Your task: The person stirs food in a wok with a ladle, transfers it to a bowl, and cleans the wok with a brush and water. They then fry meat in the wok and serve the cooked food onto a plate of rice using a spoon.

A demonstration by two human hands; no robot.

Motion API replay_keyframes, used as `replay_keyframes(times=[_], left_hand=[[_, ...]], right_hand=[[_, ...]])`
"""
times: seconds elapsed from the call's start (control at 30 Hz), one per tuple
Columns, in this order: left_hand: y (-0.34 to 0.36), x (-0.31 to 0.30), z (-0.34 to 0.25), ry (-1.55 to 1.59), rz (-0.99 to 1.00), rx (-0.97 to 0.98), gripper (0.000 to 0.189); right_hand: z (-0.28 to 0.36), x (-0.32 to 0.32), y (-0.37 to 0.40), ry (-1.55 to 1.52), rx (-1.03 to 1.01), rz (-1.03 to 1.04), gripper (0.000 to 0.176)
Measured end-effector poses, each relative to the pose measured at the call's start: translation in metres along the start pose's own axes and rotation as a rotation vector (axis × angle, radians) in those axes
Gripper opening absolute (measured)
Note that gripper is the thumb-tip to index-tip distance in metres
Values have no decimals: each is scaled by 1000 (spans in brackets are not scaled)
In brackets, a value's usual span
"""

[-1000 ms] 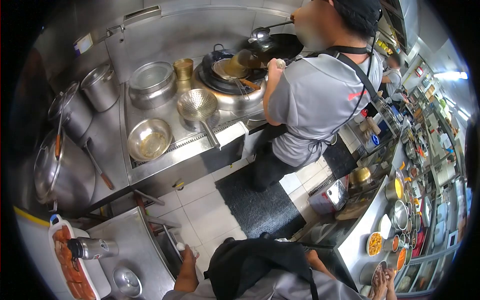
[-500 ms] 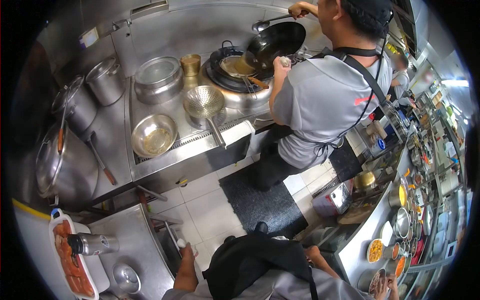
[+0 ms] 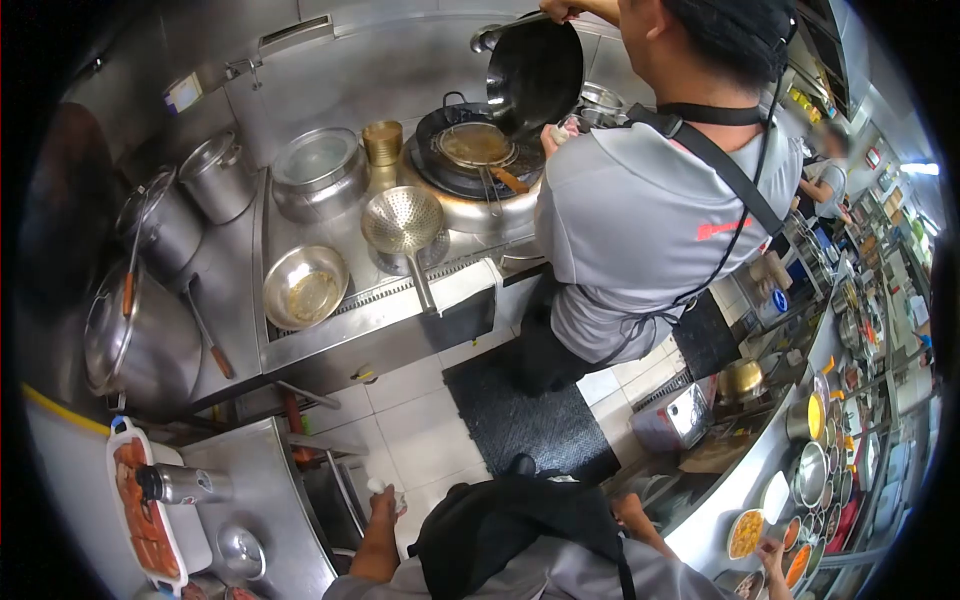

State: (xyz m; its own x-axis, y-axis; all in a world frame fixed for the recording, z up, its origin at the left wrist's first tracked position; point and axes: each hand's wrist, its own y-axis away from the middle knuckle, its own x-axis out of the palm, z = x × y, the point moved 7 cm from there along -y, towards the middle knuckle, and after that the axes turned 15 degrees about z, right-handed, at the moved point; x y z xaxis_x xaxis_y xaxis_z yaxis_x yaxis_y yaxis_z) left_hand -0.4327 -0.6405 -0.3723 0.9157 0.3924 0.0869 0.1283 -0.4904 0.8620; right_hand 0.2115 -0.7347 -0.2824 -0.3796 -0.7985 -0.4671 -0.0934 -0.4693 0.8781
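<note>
My left hand (image 3: pixel 383 506) hangs at the lower middle, beside the side counter (image 3: pixel 262 480), its fingers closed round a crumpled white cloth (image 3: pixel 400 501). On the other side of my black apron (image 3: pixel 515 530) is my right hand (image 3: pixel 628 510), near the edge of the prep counter (image 3: pixel 690 535). Its fingers are too small and partly hidden to read, and no held object shows. Ahead, a co-worker (image 3: pixel 660 215) tips a black wok (image 3: pixel 535 75) steeply above the stove, one hand raised at the top. Below it, a round strainer (image 3: pixel 476 145) rests over another dark pan.
A perforated ladle (image 3: pixel 403 220) and steel bowl (image 3: pixel 306 287) lie on the stove top. Large pots (image 3: pixel 145 335) stand left. A black mat (image 3: pixel 530 415) covers floor tiles. At right are food bowls (image 3: pixel 746 533) and another person's hand (image 3: pixel 773 558).
The co-worker's wok has tipped more upright and shifted slightly left. The other person's hand at the lower right has moved up towards the food bowls. My hands have barely moved.
</note>
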Motion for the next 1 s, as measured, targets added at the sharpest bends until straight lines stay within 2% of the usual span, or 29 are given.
replay_keyframes(times=[0.07,0.17,0.27,0.37,0.47,0.57,0.67,0.73,0.77,0.8,0.87,0.9,0.93,0.97,1.0], left_hand=[[-1,17,-6,-20,-22,7,34],[1,38,-13,-8,10,61,33],[11,57,-15,-7,32,58,33],[27,84,-27,-39,30,66,29],[19,98,-27,-39,66,99,32],[32,119,-39,-93,64,117,36],[45,147,-59,-136,107,148,32],[45,160,-70,-160,141,198,33],[44,166,-77,-189,152,224,37],[40,181,-90,-238,185,247,41],[52,202,-115,-413,159,278,42],[82,235,-133,-374,274,388,42],[69,254,-142,-404,392,379,45],[50,274,-148,-504,402,403,47],[37,290,-159,-589,375,436,49]], right_hand=[[-28,10,-15,-102,28,-85,24],[-46,7,0,-700,55,68,28],[-60,1,-1,-629,192,8,31],[-82,3,-23,-778,161,0,28],[-82,-17,-17,-724,128,-95,25],[-78,-30,-11,-825,142,-93,24],[-109,5,-62,-832,188,74,21],[-101,-10,-54,-718,145,13,25],[-84,-29,-79,-166,-249,-456,24],[-67,-6,-84,423,-587,-895,27],[-84,15,-142,129,-354,-400,23],[-77,3,-141,-35,-293,-456,20],[-61,-30,-118,-158,-189,-348,21],[-37,-72,-77,-271,-74,-249,22],[-8,-76,-84,236,-479,-513,27]])
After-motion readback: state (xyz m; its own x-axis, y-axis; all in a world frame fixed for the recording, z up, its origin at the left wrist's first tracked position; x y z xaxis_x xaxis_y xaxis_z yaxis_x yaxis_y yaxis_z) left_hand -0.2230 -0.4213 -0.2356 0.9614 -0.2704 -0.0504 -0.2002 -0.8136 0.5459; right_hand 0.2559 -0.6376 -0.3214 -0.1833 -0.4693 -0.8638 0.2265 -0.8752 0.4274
